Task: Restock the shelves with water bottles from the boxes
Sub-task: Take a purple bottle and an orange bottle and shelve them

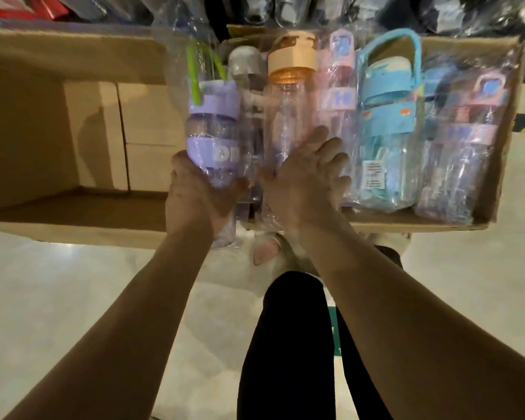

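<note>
Nearest, a black-trousered leg (285,344) stands on the pale floor (73,298) at 6 o'clock. Both bare forearms reach in from 7 and 5 o'clock toward the centre.

The left grip (200,192) is clamped round the base of a purple water bottle (212,128) in clear wrap. Its long axis runs 6 to 12 o'clock, with the lilac cap and green strap pointing to 12, and it sits where two cardboard boxes meet.

Just beside it at 3 o'clock, the right grip (306,180) lies knuckles-up, fingers splayed and fairly straight, on a clear peach-capped bottle (288,116) that points the same way. Whether the thumb hooks under it is hidden.

That bottle is among those of the right-hand box (500,177): a grey-capped bottle (243,65), a pink-capped bottle (340,86), a blue handled bottle (385,122) and a far-right pink bottle (467,147), all caps toward 12.

At 9 o'clock the larger open box (28,131) holds white cartons (146,116). Beyond, at 12 o'clock, hang dark plastic-wrapped goods (376,10).
</note>
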The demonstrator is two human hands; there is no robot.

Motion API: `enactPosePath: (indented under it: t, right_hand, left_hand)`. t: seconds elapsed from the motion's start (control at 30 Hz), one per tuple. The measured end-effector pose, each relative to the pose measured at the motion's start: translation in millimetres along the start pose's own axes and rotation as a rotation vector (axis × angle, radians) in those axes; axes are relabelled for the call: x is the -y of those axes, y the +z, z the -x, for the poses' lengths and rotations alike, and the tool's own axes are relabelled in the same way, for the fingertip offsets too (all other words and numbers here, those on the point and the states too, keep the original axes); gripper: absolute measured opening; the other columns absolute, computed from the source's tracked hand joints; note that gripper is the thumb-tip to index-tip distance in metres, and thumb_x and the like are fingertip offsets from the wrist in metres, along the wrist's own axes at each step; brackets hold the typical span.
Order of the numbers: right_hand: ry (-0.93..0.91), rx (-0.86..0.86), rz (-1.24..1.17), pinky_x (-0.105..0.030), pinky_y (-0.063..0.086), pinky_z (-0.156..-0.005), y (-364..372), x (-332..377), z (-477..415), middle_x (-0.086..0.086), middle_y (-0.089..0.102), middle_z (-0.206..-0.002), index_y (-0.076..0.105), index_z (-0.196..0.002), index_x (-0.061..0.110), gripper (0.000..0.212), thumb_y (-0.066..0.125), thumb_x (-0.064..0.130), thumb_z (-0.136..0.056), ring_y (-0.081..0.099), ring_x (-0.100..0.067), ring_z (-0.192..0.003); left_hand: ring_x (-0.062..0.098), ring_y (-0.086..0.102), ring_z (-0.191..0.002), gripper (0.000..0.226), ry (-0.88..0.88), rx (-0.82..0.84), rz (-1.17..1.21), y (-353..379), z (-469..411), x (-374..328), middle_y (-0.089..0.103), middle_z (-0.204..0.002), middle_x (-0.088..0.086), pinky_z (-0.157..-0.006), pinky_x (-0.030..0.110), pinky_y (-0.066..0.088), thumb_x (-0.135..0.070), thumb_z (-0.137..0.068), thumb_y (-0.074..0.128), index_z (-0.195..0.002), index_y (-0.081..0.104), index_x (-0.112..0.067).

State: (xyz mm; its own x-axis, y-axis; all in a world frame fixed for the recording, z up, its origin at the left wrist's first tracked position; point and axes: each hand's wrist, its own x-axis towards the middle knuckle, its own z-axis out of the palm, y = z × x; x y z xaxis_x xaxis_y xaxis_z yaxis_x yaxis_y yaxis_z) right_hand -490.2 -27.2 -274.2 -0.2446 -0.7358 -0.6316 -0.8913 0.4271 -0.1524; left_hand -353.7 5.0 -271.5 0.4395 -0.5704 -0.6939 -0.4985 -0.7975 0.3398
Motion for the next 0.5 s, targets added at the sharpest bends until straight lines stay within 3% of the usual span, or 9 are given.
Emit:
enactPosePath:
  t: [0.1, 0.2, 0.33, 0.5]
  right_hand:
    - [0.046, -0.010, -0.045, -0.051, 0.040, -0.104, 1, 5, -4, -0.016, 0.030, -0.147, 0.014, -0.154, 0.006, 0.111, 0.074, 0.063, -0.080, 0.036, -0.037, -0.132]
    - [0.111, 0.056, -0.240, -0.047, 0.043, -0.103, -7, 8, -2, -0.013, 0.036, -0.138, 0.027, -0.146, 0.009, 0.108, 0.085, 0.056, -0.068, 0.040, -0.034, -0.126]
    - [0.113, 0.123, -0.456, -0.050, 0.044, -0.102, -29, 7, 18, -0.004, 0.036, -0.124, 0.034, -0.138, 0.017, 0.098, 0.084, 0.057, -0.064, 0.038, -0.027, -0.117]
    - [0.078, 0.152, -0.494, -0.046, 0.047, -0.099, -94, -3, 75, 0.003, 0.037, -0.120, 0.032, -0.142, 0.028, 0.102, 0.075, 0.059, -0.054, 0.047, -0.028, -0.120]
  left_hand:
    - [0.021, 0.056, -0.101, 0.092, -0.005, -0.004, 0.016, 1, -6, 4, 0.051, -0.115, -0.003, -0.082, 0.036, 0.047, -0.046, -0.076, 0.087, -0.144, 0.031, -0.019]
    - [0.019, 0.057, -0.098, 0.086, -0.008, -0.001, 0.036, -4, -2, 3, 0.054, -0.113, -0.004, -0.079, 0.035, 0.047, -0.041, -0.075, 0.087, -0.139, 0.035, -0.019]
    - [0.013, 0.065, -0.090, 0.072, 0.034, -0.017, 0.139, -25, 21, -4, 0.060, -0.103, -0.008, -0.072, 0.034, 0.055, -0.042, -0.072, 0.090, -0.121, 0.038, -0.027]
    - [0.009, 0.064, -0.091, 0.079, 0.129, 0.006, 0.180, -76, 74, -30, 0.060, -0.106, -0.010, -0.068, 0.028, 0.052, -0.041, -0.072, 0.090, -0.133, 0.042, -0.023]
